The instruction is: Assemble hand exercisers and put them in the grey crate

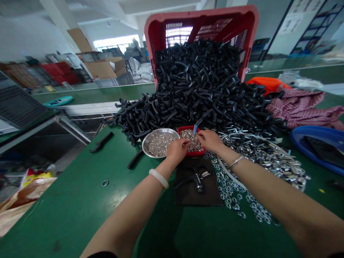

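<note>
Green workbench (80,215), black parts (196,86) heaped — left hand (176,150), right hand (211,140) pinching small pieces (191,143) over red tray (185,128), cartons (103,70) beyond

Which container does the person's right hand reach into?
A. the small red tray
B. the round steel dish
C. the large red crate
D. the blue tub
A: the right hand reaches over the edge of the small red tray, to the small metal parts heaped inside it.
</note>
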Available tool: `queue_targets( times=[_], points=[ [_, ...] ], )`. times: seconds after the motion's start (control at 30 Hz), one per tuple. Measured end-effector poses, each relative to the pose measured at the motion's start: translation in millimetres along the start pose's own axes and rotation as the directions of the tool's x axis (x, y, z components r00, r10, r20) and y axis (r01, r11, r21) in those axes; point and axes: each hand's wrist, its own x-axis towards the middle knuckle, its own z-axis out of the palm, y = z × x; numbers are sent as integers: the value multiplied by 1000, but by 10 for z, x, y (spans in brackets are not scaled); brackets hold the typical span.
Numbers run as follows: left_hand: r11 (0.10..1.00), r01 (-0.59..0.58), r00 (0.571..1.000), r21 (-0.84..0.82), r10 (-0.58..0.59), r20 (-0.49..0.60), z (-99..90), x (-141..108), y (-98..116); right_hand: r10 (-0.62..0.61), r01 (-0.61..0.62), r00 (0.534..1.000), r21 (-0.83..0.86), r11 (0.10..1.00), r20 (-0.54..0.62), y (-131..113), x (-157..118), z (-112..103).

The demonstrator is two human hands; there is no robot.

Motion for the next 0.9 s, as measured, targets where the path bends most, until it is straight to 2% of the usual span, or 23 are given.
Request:
queue_targets(
  times=[0.07, 0.13, 0.23, 0.3, 0.33, 0.43, 0.57, 0.73, 0.8, 0.9],
  points=[
    [994, -112, 991, -19, 113, 77, -69, -132, -18, -47, 50, 998, -70, 996, 41, -16, -85, -92],
    [981, -189, 965, -45, 194, 177, -137, -284, -27, -108, 135, 977, -138, 981, 187, -33, -230, -193],
    [967, -241, 913, -80, 254, 319, -209, -467, -13, -154, 255, 874, -163, 953, 461, -39, -519, -339],
    [960, -272, 878, -65, 275, 392, -226, -524, 15, -132, 274, 815, -174, 946, 564, -22, -717, -412],
    [957, -288, 863, -38, 277, 422, -226, -533, 33, -108, 279, 802, -208, 938, 587, -10, -806, -435],
    [942, -326, 846, 75, 255, 468, -206, -500, 93, -33, 293, 809, -353, 889, 586, 18, -1020, -447],
    [931, -308, 836, 195, 167, 523, -205, -396, 189, 2, 310, 824, -455, 835, 566, -30, -1205, -352],
    [863, -354, 781, 361, 61, 621, -246, -269, 437, 38, 310, 857, -574, 757, 513, -150, -1348, -214],
    [814, -402, 773, 419, 57, 632, -248, -242, 567, 39, 302, 870, -595, 745, 492, -159, -1380, -184],
    [763, -467, 771, 448, 103, 629, -236, -264, 684, 35, 267, 886, -572, 776, 462, -120, -1409, -156]
  ],
)
